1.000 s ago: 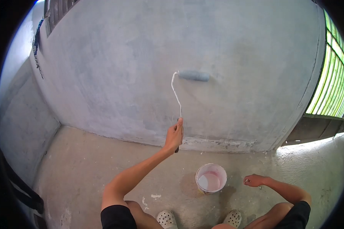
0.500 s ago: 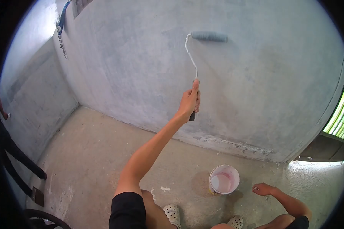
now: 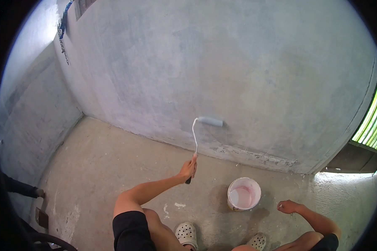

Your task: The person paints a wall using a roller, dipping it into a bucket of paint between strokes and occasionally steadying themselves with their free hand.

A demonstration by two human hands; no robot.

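Note:
My left hand (image 3: 188, 169) is closed around the dark handle of a paint roller (image 3: 210, 121). The roller's pale grey sleeve lies low against the grey wall (image 3: 255, 83), and its thin white frame bends down to my grip. Over by the bucket, my right hand (image 3: 289, 207) hangs with its fingers curled in and nothing visible in them. A white paint bucket (image 3: 244, 180) stands on the floor between my hands, to the left of the right one. Pinkish-white paint shows inside it.
Concrete floor (image 3: 109, 167) runs under my pale clogs (image 3: 186, 234). At the far left are another person's dark-clad leg (image 3: 21, 186), a small brown block (image 3: 41, 218) and a black curved object (image 3: 50, 240). A chain (image 3: 64, 52) hangs in the upper left; a slatted opening (image 3: 373, 121) is at right.
My left hand has brought the roller down the wall, from high up to near its base. The right hand has stayed by the bucket. The other person's leg has shifted.

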